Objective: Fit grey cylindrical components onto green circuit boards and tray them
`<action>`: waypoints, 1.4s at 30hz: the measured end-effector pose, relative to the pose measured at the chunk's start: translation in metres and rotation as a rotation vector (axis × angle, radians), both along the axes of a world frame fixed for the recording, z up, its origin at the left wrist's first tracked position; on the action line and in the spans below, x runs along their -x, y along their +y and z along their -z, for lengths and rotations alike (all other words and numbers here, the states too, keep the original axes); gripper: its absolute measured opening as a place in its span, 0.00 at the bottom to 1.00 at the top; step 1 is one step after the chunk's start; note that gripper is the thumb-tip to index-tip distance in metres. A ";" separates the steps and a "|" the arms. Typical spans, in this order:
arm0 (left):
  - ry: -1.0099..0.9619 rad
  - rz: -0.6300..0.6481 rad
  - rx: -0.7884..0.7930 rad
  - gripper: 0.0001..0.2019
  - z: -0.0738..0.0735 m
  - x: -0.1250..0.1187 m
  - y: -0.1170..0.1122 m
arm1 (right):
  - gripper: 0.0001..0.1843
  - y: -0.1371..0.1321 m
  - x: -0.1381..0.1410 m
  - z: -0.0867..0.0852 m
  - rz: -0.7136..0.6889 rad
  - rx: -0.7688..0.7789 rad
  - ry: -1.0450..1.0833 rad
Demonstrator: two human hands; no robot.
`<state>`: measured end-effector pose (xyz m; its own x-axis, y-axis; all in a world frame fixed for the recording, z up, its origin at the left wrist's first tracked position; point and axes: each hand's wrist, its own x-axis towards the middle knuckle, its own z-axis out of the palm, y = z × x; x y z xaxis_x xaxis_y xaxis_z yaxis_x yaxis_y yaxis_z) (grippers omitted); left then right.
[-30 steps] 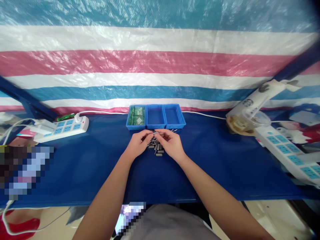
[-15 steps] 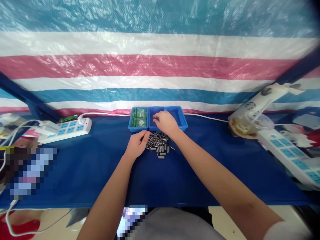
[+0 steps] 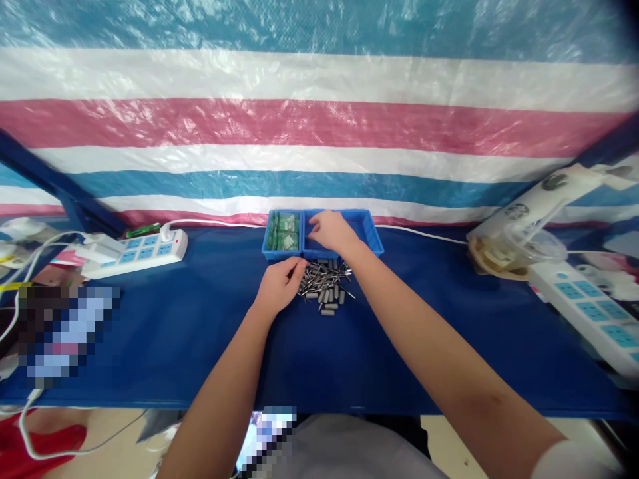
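My right hand [image 3: 331, 231] hangs over the left part of a blue divided tray [image 3: 370, 234], with its thumb and forefinger apart. A small dark piece [image 3: 308, 236] shows just below those fingertips. My left hand [image 3: 280, 285] rests at the left edge of a pile of metal pins and grey cylinders [image 3: 327, 283]. Its thumb and forefinger are pressed together, and whatever they hold is hidden. Left of the divided tray, touching it, stands a smaller blue bin [image 3: 265, 255] with green packets [image 3: 286, 229] inside.
White power strips lie at the left [image 3: 144, 253] and right [image 3: 592, 309]. A clear plastic cup [image 3: 532, 247] lies near the right strip. A white cable [image 3: 424, 234] runs along the back, before a striped plastic sheet [image 3: 319, 126].
My right hand's fingertips have parted above the tray, and the small dark piece is now below them. My left hand stays by the pile. The whole view has shifted slightly.
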<state>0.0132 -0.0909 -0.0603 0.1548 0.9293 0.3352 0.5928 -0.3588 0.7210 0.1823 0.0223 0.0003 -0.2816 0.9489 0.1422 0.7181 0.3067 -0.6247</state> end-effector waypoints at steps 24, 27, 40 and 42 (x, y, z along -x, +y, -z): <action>-0.013 -0.045 -0.011 0.17 0.005 0.002 0.001 | 0.02 -0.121 -0.052 0.013 -0.479 0.280 0.142; 0.006 -0.042 -0.006 0.17 0.004 0.002 0.001 | 0.01 -0.123 -0.049 0.011 -0.501 0.234 0.099; 0.017 -0.045 -0.011 0.17 0.005 0.002 0.001 | 0.05 -0.117 -0.047 0.020 -0.527 0.257 -0.086; 0.012 -0.048 -0.014 0.17 0.005 0.003 0.001 | 0.06 -0.117 -0.048 0.020 -0.532 0.269 -0.098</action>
<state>0.0106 -0.0897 -0.0654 0.1139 0.9310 0.3468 0.6184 -0.3397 0.7087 0.2298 -0.0948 -0.0199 -0.7274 0.6730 -0.1337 0.5673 0.4804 -0.6688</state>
